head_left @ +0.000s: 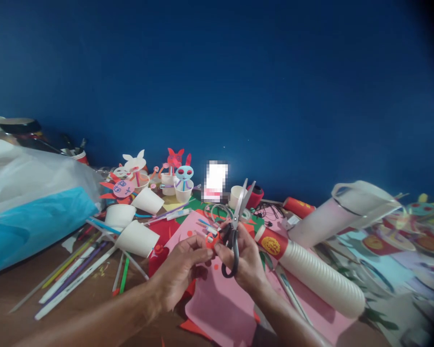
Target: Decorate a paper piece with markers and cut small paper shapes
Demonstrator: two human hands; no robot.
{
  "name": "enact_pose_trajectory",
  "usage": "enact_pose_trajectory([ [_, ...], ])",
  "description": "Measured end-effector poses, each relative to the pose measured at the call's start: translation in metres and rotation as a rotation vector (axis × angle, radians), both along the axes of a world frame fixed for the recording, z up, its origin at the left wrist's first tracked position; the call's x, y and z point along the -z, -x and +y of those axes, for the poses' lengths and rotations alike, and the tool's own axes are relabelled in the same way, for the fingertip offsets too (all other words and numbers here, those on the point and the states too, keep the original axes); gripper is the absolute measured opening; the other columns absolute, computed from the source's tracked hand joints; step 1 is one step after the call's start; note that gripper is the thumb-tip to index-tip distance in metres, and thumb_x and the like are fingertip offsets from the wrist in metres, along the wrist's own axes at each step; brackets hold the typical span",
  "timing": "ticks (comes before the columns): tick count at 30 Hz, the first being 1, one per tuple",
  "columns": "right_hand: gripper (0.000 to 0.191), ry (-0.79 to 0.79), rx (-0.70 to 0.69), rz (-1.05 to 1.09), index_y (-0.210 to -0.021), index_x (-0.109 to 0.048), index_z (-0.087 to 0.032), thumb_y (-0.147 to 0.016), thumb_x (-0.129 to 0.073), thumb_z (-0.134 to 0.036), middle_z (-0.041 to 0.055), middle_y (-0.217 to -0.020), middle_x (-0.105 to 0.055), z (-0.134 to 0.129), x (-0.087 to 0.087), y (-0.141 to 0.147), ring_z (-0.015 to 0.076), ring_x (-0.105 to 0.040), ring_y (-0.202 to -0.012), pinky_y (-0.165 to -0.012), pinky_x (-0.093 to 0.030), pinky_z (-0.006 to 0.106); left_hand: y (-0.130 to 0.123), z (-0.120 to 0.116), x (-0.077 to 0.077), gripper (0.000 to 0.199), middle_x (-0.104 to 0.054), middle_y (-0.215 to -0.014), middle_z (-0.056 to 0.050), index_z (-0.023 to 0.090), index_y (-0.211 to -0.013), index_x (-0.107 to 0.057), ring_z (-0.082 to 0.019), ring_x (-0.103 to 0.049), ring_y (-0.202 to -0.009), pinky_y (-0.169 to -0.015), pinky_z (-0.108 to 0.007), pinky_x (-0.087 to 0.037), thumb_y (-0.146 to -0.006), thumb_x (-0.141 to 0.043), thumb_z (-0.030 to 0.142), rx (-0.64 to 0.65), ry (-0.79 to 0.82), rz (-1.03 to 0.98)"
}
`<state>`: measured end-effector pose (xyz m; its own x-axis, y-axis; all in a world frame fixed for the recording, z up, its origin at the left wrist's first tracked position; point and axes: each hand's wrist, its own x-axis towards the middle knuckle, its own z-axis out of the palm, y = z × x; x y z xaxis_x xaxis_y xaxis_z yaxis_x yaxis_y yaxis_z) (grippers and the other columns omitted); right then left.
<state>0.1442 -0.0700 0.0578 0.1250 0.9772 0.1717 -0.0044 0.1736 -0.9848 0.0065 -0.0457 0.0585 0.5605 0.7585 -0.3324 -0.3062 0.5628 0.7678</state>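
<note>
My right hand [246, 260] is closed around a pair of scissors [234, 231] with black handles, its blades pointing up and slightly apart. A small orange-red paper piece [210, 241] sits between both hands, pinched by the fingertips of my left hand [184, 262] and touched by my right fingers. Its exact shape is too small to tell. Beneath the hands lies a pink paper sheet [222, 308] dotted with small red cut-outs. Red paper scraps [195, 332] stick out from under its lower edge.
Left stand white paper cups [139, 238] and cut-paper animal figures [184, 173] in cups. Pens [75, 279] lie below them. A long stack of paper cups [321, 274] and a white pitcher [332, 212] flank the right side. A blue-white bag [32, 207] fills the far left.
</note>
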Motion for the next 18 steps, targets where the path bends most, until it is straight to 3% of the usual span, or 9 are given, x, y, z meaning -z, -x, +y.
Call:
enact_pose_trajectory([
  [8, 0.031, 0.010, -0.061, -0.108, -0.091, -0.048, -0.021, -0.065, -0.058, -0.008, -0.0024, -0.075, -0.052, 0.000, 0.004, -0.009, 0.0115, -0.051, -0.067, -0.060, -0.044, 0.022, 0.004, 0.007, -0.003, 0.011, -0.056, -0.062, -0.001, 0.014, -0.069, -0.054, -0.008, -0.045, -0.051, -0.051, -0.022, -0.033, -0.071, -0.058, 0.023, 0.073, -0.261, 0.174],
  [18, 0.037, -0.004, -0.047, -0.152, -0.093, -0.046, -0.021, -0.063, -0.053, -0.001, -0.0020, -0.078, -0.052, -0.001, 0.007, -0.008, 0.0125, -0.052, -0.072, -0.064, -0.044, 0.023, 0.007, 0.014, -0.003, 0.012, -0.051, -0.053, 0.002, 0.012, -0.065, -0.060, -0.008, -0.044, -0.049, -0.048, -0.021, -0.033, -0.066, -0.059, 0.023, 0.142, -0.420, 0.361],
])
